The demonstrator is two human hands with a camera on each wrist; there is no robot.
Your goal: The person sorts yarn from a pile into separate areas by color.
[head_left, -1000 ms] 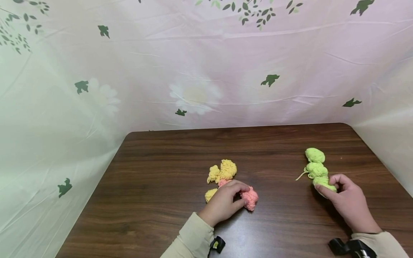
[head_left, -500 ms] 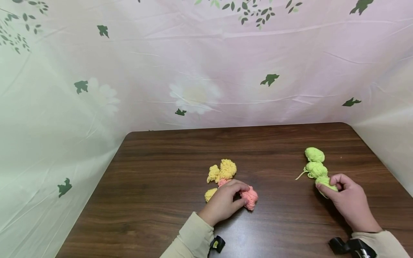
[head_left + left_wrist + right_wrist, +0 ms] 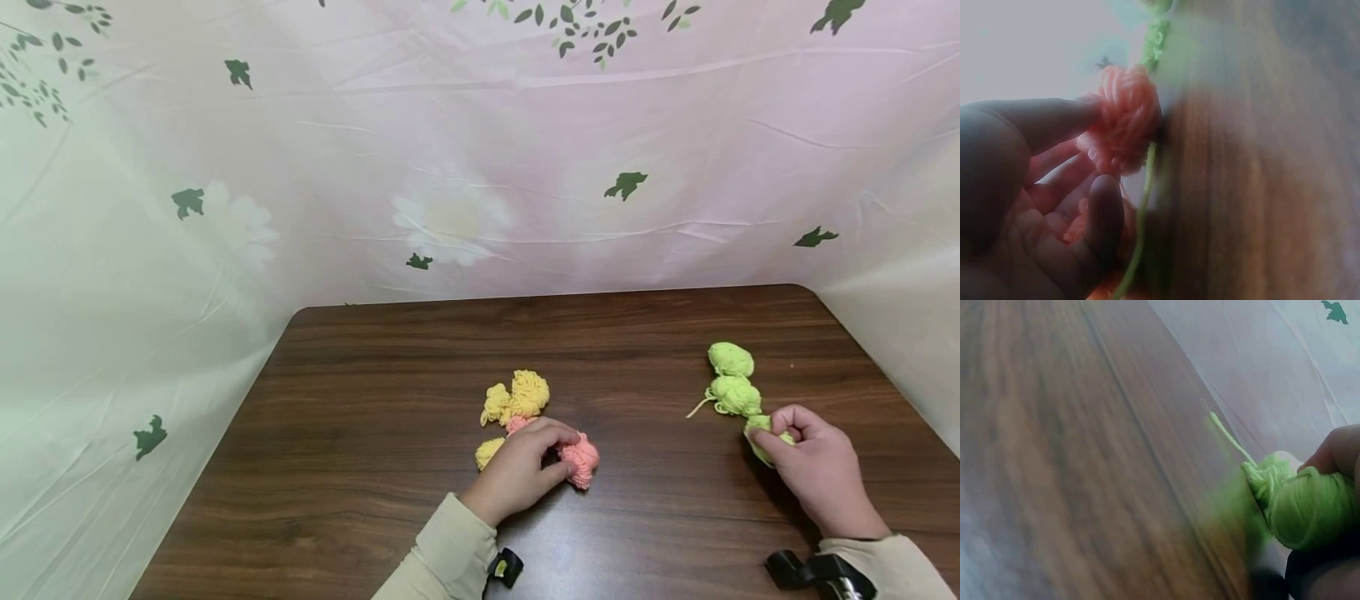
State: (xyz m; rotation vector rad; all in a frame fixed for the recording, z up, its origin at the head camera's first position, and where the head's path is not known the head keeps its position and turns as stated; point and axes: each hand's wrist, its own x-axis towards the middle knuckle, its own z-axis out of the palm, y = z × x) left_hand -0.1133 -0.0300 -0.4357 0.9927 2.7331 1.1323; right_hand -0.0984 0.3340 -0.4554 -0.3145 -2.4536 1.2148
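My left hand [image 3: 517, 467] lies over the middle group of yarn and pinches a pink yarn ball [image 3: 580, 461] between thumb and fingers; the left wrist view shows the same pink ball [image 3: 1125, 119] at the fingertips. Part of a second pink ball [image 3: 519, 424] peeks out behind that hand. At the right, my right hand [image 3: 821, 471] grips the nearest green yarn ball [image 3: 763, 439], which is partly covered by the fingers. Two more green balls, a middle one [image 3: 735, 395] and a far one [image 3: 731, 359], continue the row away from it.
Beyond the left hand lie a yellow yarn ball [image 3: 529, 392] and a smaller yellow bundle [image 3: 496, 404]. Another yellow ball [image 3: 489, 452] is partly hidden by the hand. A loose green yarn end [image 3: 701, 407] trails leftward on the brown wooden table [image 3: 360, 450]. Patterned cloth [image 3: 337, 167] hangs behind.
My right hand has drawn the nearest green ball slightly right and toward me, off the middle green ball. The left hand and the pink ball have stayed put.
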